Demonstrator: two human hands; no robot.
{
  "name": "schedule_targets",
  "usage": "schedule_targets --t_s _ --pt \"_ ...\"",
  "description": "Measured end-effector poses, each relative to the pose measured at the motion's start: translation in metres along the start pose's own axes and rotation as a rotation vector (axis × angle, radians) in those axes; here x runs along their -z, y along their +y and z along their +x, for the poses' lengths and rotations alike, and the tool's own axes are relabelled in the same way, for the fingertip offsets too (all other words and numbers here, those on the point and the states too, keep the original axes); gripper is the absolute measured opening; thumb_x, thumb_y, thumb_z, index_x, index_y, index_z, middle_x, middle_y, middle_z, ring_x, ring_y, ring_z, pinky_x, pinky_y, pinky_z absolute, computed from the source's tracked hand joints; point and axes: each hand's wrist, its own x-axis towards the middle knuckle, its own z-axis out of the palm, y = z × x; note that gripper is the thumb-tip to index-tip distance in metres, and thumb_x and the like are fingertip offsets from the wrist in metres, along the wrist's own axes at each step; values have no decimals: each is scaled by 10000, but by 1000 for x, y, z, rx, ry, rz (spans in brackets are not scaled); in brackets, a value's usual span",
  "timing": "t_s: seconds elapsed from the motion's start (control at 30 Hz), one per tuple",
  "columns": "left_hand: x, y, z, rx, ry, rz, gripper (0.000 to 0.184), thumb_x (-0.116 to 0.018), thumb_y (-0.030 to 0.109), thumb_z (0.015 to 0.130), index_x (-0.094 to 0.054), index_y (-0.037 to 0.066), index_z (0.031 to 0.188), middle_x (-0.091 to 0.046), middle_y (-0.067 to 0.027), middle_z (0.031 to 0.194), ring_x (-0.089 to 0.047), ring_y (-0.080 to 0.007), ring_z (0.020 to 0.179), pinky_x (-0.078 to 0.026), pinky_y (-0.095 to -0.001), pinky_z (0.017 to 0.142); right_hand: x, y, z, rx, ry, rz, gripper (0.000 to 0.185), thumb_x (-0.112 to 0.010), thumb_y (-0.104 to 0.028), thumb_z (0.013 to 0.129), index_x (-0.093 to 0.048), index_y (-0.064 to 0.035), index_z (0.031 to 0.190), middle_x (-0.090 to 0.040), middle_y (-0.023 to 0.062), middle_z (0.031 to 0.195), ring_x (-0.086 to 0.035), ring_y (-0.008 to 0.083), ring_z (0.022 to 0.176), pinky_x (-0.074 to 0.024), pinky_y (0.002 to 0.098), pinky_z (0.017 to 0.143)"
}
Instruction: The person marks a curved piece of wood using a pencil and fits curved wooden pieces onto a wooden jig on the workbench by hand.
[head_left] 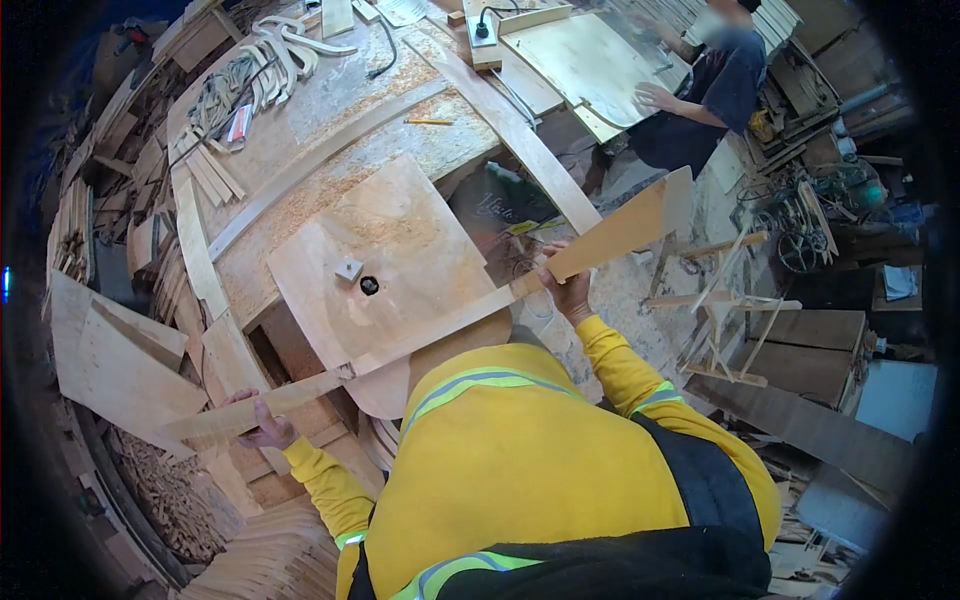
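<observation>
A long, thin wooden board [620,225] crosses in front of my body, running along the near edge of a square plywood panel [420,225]. My right hand [570,290] grips it toward the right, where its broad end sticks out past the panel. Toward the other end, my left hand [268,428] has its fingers around the board's lower left stretch. The panel has a round hole with a dark metal part [370,286] in it, and a small pale block [348,269] sits beside that. Sawdust covers much of the panel's far half.
A sawdust-strewn workbench [300,110] carries curved wooden pieces [285,60], a pencil [428,122] and a long strip [330,165]. Another person [715,90] works at a pale panel [600,65] at the far right. A wooden frame [720,310] stands on the right; scrap wood [170,500] lies left.
</observation>
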Motion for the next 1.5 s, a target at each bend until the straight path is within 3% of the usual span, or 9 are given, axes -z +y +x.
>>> schedule_targets --t_s 0.5,0.67,0.8,0.87,0.97,1.03,1.27,1.33,1.5 --pt "-3 1 -2 73 45 -33 452 -666 103 697 -524 -36 1103 -584 -125 929 -568 -236 850 -480 -381 786 -4 -11 1 -85 23 113 334 -745 -177 750 -649 -18 1027 -629 98 1085 -567 228 1072 -456 357 920" --pt "0 -2 0 96 13 -81 522 -675 67 693 -494 -40 1171 -589 -132 955 -580 -245 863 -492 -385 809 -1 1 1 89 -4 -47 329 -696 -175 793 -616 -39 1081 -605 88 1107 -577 193 1011 -480 345 870" --pt "12 -22 -3 79 30 -58 523 -663 25 707 -489 -42 1196 -598 -136 985 -593 -253 880 -510 -386 801 -5 48 -5 -376 52 534 348 -521 -323 895 -576 -79 1137 -597 81 1108 -579 184 983 -520 346 786" --pt "12 -22 -1 92 46 -26 476 -667 3 707 -516 -53 1155 -608 -137 978 -605 -246 865 -521 -383 778 -1 47 -6 -323 5 393 382 -452 -375 921 -569 -89 1145 -599 82 1108 -578 190 995 -531 352 770" --pt "21 -30 5 57 -25 -25 412 -689 -4 689 -560 -61 1075 -622 -140 917 -617 -239 826 -531 -373 737 0 8 4 24 -77 150 342 -678 -27 785 -577 -30 1112 -603 96 1114 -563 175 1057 -487 337 893" --pt "11 -27 9 3 -10 -80 373 -695 1 699 -564 -56 1044 -627 -149 925 -622 -238 812 -531 -368 722 4 17 5 -74 -113 139 384 -729 24 734 -589 -13 1090 -614 87 1108 -566 169 1053 -466 325 916" --pt "-7 -50 22 309 -12 -98 500 -779 26 706 -541 -46 1140 -644 -172 1014 -639 -222 853 -527 -342 783 -1 30 36 -184 -108 -56 339 -807 -232 762 -670 -7 975 -689 68 940 -648 157 851 -520 308 755" --pt "-28 -50 37 159 -39 19 542 -790 96 729 -529 -60 1178 -630 -167 1087 -626 -237 929 -500 -339 840 -16 41 50 -216 -44 99 366 -809 -279 757 -682 6 948 -698 75 899 -659 165 796 -522 307 705" --pt "-78 -10 114 105 -316 431 612 -811 258 724 -539 -76 1158 -632 -176 1081 -622 -242 944 -486 -338 844 -21 16 139 -104 -194 -292 507 -777 -434 737 -692 22 942 -674 55 803 -636 156 702 -500 297 632"
